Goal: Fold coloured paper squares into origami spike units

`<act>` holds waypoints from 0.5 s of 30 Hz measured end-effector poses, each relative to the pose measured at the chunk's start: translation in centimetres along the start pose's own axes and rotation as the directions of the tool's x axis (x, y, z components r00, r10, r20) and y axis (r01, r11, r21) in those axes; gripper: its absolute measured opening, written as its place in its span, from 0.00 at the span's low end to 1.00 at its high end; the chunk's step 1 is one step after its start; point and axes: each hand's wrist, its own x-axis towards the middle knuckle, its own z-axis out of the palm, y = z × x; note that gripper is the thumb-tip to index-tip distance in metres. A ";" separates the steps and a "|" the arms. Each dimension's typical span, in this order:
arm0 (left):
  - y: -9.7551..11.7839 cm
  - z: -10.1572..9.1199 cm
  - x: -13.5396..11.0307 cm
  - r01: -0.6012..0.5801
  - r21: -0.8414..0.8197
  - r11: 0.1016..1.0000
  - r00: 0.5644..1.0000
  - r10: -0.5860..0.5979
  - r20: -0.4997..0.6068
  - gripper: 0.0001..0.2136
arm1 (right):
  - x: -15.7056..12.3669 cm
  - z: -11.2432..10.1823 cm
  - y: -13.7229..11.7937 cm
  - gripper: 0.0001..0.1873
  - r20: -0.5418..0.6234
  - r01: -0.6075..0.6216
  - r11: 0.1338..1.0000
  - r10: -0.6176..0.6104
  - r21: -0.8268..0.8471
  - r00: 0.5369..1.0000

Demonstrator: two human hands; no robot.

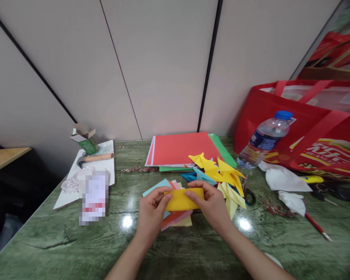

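A folded strip of yellow origami paper (179, 200) is held level between my two hands. My left hand (153, 208) pinches its left end, thumb on the near face. At the other end, my right hand (211, 200) grips it with the thumb on the front and fingers along the top edge. Beneath lies a fanned pile of coloured paper sheets (184, 221) in blue, orange, pink and cream. Just beyond my right hand is a heap of folded yellow paper pieces (218, 171), with blue folded pieces (204, 175) beside it.
Red and green sheets (183, 149) are stacked by the wall. On the right stand a water bottle (264, 140), a red bag (315, 132), scissors (249, 196) and crumpled tissue (291, 202). At left, a white board (109, 175) carries a hammer (96, 157) and a small green box (87, 144).
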 end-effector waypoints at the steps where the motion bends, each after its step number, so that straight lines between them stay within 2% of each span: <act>1: 0.0 0.0 0.0 -0.005 0.008 1.000 1.000 0.005 -0.007 0.05 | 0.0 0.0 0.0 0.15 -0.004 -0.004 1.000 0.005 0.015 1.000; 8: -0.2 -0.2 0.0 -0.027 0.035 0.999 0.999 0.029 -0.038 0.05 | 0.1 0.1 -0.1 0.15 -0.039 0.007 0.995 -0.003 0.099 0.999; 15: -0.3 -0.1 0.0 -0.032 0.033 0.999 0.998 0.034 -0.049 0.05 | 0.3 -0.1 -0.1 0.13 -0.050 0.008 0.994 -0.002 0.106 0.999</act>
